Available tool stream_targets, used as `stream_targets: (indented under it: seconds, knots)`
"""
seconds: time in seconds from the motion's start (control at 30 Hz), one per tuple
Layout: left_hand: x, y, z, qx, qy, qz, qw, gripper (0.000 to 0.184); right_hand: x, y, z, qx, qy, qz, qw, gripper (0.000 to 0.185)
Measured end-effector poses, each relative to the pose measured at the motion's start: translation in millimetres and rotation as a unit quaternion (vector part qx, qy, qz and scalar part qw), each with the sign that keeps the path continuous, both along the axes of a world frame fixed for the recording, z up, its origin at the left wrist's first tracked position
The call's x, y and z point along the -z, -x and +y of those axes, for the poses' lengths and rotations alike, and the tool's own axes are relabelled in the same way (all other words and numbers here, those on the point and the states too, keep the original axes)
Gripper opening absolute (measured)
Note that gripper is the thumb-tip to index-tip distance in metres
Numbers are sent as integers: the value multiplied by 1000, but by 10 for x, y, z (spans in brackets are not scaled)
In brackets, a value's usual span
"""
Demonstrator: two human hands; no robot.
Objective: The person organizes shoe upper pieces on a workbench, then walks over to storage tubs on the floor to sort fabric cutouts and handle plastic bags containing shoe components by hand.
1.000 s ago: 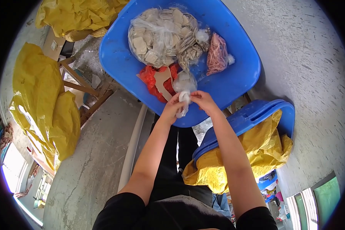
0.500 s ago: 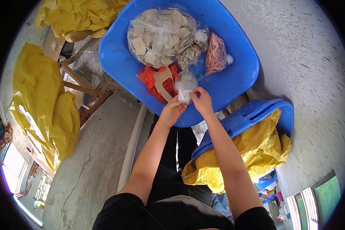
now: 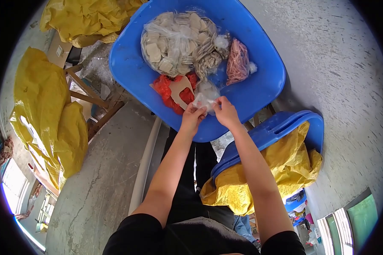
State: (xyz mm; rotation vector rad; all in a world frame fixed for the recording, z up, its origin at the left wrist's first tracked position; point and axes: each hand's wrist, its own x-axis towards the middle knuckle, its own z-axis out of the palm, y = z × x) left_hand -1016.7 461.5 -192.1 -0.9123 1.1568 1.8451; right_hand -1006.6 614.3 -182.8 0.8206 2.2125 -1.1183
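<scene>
A small clear plastic bag (image 3: 207, 92) lies near the front of a blue plastic bin (image 3: 134, 70), its mouth pinched between both hands. My left hand (image 3: 193, 117) grips the bag's left edge, and my right hand (image 3: 225, 112) holds the right edge. What the bag contains is too blurred to name. Just left of it are a red plastic bag (image 3: 162, 86) and a beige cut-out piece (image 3: 181, 95) on top. Farther back sit a big clear bag of flat beige pieces (image 3: 168, 42) and a bag of pink strips (image 3: 237, 63).
A blue lid (image 3: 281, 127) leans at the right with a yellow sheet (image 3: 259, 178) against it. More yellow sheeting (image 3: 49, 114) hangs at the left, beside a wooden frame (image 3: 87, 97). A pale pipe (image 3: 145, 165) runs along a grey surface (image 3: 102, 170); a grey wall (image 3: 323, 63) stands right.
The mouth of the small clear bag has been pulled wider and flatter between my fingers. My hands have moved slightly apart. The other bags in the bin lie as before.
</scene>
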Motion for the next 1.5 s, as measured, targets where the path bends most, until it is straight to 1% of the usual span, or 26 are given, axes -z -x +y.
stream_targets:
  seconds: [0.07, 0.13, 0.2, 0.23, 0.3, 0.37, 0.4, 0.47, 0.53, 0.57, 0.7, 0.73, 0.8, 0.87, 1.03, 1.07, 1.13, 1.2, 1.23, 1.27, 1.3, 1.33, 1.37, 1.43, 1.47, 1.5]
  knots:
    - [100, 10, -27, 11, 13, 30, 999, 37, -2, 2, 47, 7, -5, -12, 1000, 23]
    - [131, 64, -88, 43, -10, 10, 999, 37, -24, 9, 163, 168, 186, -96, 963, 23]
    - [159, 159, -167, 74, -30, -5, 997, 37, -31, 74, 227, 314, 367, -170, 859, 22]
    - [154, 210, -188, 74, -30, -5, 997, 37, -85, 141, 236, 314, 368, -170, 859, 22]
    - [128, 271, -210, 164, -30, 6, 986, 36, -234, 244, 292, 63, 213, -194, 956, 24]
    - [75, 314, -210, 253, -30, 19, 967, 34, -332, 305, 313, -195, 40, -200, 959, 25]
    - [56, 330, -208, 253, -30, 19, 967, 34, -312, 302, 290, -195, 40, -200, 959, 25]
    - [21, 380, -189, 233, -36, 38, 971, 34, -219, 293, 203, -145, -60, -10, 988, 24]
    - [-18, 387, -152, 211, -45, 54, 975, 34, -165, 260, 159, -90, -158, 177, 967, 24]
    - [-63, 388, -111, 210, -46, 54, 975, 34, -177, 251, 172, -92, -159, 177, 967, 24]
    - [-257, 383, 18, 107, -94, 20, 990, 36, -249, 235, 227, 12, 67, -147, 987, 32]
    - [-237, 371, 11, 107, -94, 20, 990, 36, -308, 272, 272, 12, 67, -146, 987, 32]
    - [-115, 290, -9, 285, -13, 179, 941, 36, -487, 376, 456, -11, 149, -119, 982, 29]
    - [-34, 215, -15, 444, 69, 324, 833, 36, -656, 473, 574, -35, 229, -94, 968, 26]
    - [-150, 155, 211, 223, -30, 195, 955, 35, -901, 521, 447, -27, 258, -187, 947, 24]
    - [-185, 202, 240, 224, -30, 197, 954, 35, -937, 513, 452, -27, 258, -185, 948, 24]
    - [-245, 303, 282, 279, 61, 356, 890, 38, -1000, 445, 474, -148, 19, -69, 986, 23]
    - [-279, 376, 320, 323, 148, 498, 791, 41, -1061, 374, 503, -256, -221, 51, 940, 22]
    - [-280, 389, 341, 322, 148, 498, 791, 41, -1102, 367, 519, -257, -220, 50, 940, 22]
    - [-285, 401, 371, 335, 126, 485, 798, 41, -1158, 377, 540, -145, -56, -4, 988, 23]
    - [-282, 426, 407, 348, 103, 475, 802, 41, -1216, 405, 569, -26, 110, -56, 992, 23]
    - [-278, 453, 431, 361, 80, 464, 805, 41, -1273, 426, 598, 94, 272, -107, 952, 24]
    - [-280, 465, 436, 375, 56, 450, 808, 41, -1328, 415, 625, 212, 423, -154, 868, 25]
    - [-208, 514, 358, 395, 84, 459, 791, 41, -1416, 354, 767, 65, 296, -123, 945, 27]
    - [-162, 537, 301, 413, 112, 466, 775, 42, -1485, 353, 782, 64, 296, -123, 945, 27]
    - [-115, 545, 262, 429, 139, 472, 758, 42, -1564, 354, 801, -34, 60, -64, 996, 29]
